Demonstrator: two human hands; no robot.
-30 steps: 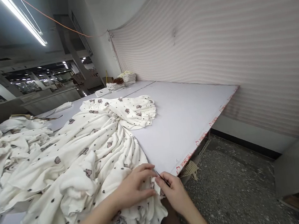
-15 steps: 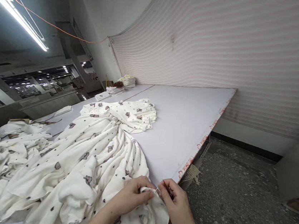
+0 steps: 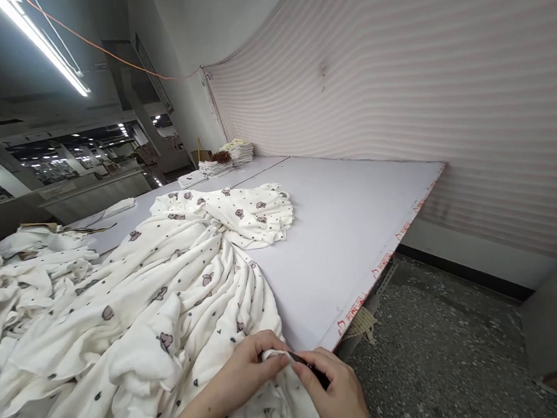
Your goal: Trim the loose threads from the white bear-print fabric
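White cloth (image 3: 133,306) printed with small grey-pink figures and dark dots lies bunched in deep folds, running down to my hands. My left hand (image 3: 253,366) pinches its edge between thumb and fingers near the table's front corner. Close against it, my right hand (image 3: 336,387) grips a slim dark tool (image 3: 318,373) that resembles thread snips, mostly covered by the fingers. The tool's tip points left and meets the pinched edge of the cloth. Whether its blades are closed, I cannot tell.
A pale table (image 3: 341,228) with red printing along its edge carries the cloth. Folded stacks (image 3: 236,152) stand at its far end, with more crumpled cloth (image 3: 30,284) at left. A striped sheet (image 3: 394,75) hangs behind. Speckled floor (image 3: 424,340) lies to the right.
My right hand has turned and moved slightly down. The dark tool now reaches the cloth edge, where a short white thread showed between my hands before. My left hand keeps its pinch.
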